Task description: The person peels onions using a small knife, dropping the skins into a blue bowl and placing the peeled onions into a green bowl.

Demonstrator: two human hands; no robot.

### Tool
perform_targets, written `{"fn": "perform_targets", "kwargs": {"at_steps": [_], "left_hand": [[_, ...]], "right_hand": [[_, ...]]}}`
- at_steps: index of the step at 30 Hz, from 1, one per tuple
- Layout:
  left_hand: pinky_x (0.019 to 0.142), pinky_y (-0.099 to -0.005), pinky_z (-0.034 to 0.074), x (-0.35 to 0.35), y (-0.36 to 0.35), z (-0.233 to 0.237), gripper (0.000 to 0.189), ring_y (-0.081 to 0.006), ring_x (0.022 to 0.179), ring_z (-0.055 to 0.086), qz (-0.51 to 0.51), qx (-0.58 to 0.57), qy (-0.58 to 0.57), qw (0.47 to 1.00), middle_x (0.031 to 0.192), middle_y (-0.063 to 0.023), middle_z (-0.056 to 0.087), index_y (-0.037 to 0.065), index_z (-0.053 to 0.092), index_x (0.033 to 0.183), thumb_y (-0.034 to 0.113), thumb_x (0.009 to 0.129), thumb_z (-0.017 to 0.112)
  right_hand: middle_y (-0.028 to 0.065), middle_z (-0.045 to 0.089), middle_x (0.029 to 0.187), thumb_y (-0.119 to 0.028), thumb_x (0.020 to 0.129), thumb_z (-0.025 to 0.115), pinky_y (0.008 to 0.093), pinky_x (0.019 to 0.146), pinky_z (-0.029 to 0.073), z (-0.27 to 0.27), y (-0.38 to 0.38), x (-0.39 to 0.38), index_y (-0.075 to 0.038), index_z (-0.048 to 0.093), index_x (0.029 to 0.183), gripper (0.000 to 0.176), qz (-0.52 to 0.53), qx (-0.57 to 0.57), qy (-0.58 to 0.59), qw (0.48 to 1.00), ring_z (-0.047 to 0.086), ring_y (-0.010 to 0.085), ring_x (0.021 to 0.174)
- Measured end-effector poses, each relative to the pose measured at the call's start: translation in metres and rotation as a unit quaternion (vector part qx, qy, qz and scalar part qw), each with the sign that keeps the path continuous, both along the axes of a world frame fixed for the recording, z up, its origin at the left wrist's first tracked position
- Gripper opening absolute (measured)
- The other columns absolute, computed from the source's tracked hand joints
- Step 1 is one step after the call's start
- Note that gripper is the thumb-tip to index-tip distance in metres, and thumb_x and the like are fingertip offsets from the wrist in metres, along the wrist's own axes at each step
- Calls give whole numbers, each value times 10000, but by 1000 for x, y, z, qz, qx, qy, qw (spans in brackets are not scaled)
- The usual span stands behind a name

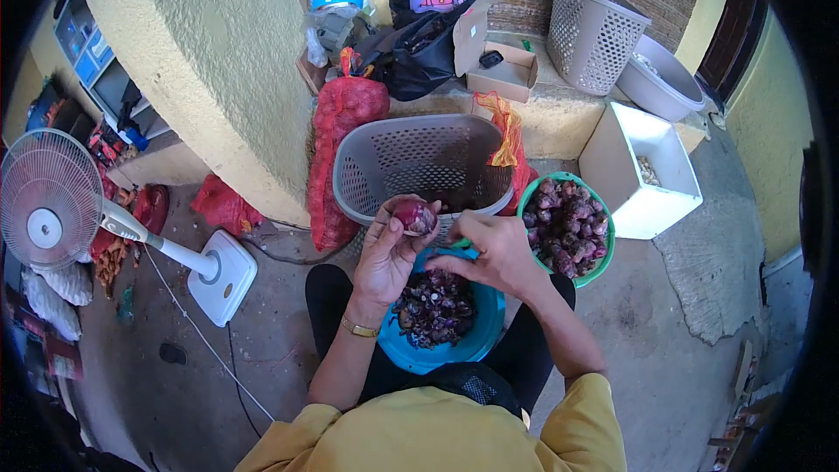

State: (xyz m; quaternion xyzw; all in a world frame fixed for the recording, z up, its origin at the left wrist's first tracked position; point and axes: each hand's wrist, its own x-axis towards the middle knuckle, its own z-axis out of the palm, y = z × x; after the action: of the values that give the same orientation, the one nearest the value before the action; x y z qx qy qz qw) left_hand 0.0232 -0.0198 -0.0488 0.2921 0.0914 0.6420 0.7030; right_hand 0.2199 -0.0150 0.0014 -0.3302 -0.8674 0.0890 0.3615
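My left hand (384, 255) is closed around a red onion (416, 218), its fingertips and thumb gripping the sides. Close to its right, my right hand (498, 251) is closed on a small tool with a blue-green handle (461, 246); the blade or tip cannot be made out. Below both hands, between my legs, sits a blue basin (491, 332) with dark purple onion skins and trimmings (434, 308) inside. Just beyond the hands stands a grey perforated laundry basket (371, 135), its bottom in shadow.
A green basket (612, 249) of red onions stands at right, beside a white box (613, 175). Red mesh sacks (336, 140) lean left of the grey basket. A standing fan (52, 197) is at far left. Another perforated basket (594, 31) is on the ledge.
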Motion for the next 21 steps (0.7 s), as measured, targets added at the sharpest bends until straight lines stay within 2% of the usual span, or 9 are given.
{"fn": "perform_targets", "kwargs": {"at_steps": [1, 3, 11, 21], "left_hand": [[1040, -433, 525, -1, -1, 1, 390, -342, 1289, 533, -17, 12, 1, 1000, 1293, -163, 573, 11, 482, 1301, 197, 982, 609], [1028, -429, 535, -1, -3, 4, 408, -344, 1298, 525, -34, 23, 2, 999, 1308, -164, 564, 8, 480, 1312, 197, 977, 617], [998, -350, 529, 2, -6, 4, 460, -255, 1230, 577, -41, 41, 15, 998, 1317, -161, 568, 13, 494, 1333, 215, 953, 657], [992, -339, 532, 2, -7, 6, 424, -279, 1289, 536, -46, 58, 22, 997, 1332, -156, 555, 15, 498, 1329, 191, 968, 633]], "right_hand": [[87, 629, 776, -418, 754, 810, 411, 572, 508, 3, 0, -1, -66, 594, 880, 432, 0, 0, 0, 1000, 664, 321, 707], [98, 667, 823, -473, 741, 813, 411, 578, 526, 12, -3, -5, -51, 610, 916, 500, -48, -30, 73, 996, 684, 331, 724], [96, 687, 852, -498, 749, 796, 409, 566, 529, 18, 1, -6, -57, 626, 944, 512, -61, 10, 39, 997, 693, 330, 738], [63, 687, 825, -519, 775, 758, 386, 552, 525, 17, -1, -4, -74, 650, 952, 491, -61, 13, 13, 998, 696, 291, 712]]}}
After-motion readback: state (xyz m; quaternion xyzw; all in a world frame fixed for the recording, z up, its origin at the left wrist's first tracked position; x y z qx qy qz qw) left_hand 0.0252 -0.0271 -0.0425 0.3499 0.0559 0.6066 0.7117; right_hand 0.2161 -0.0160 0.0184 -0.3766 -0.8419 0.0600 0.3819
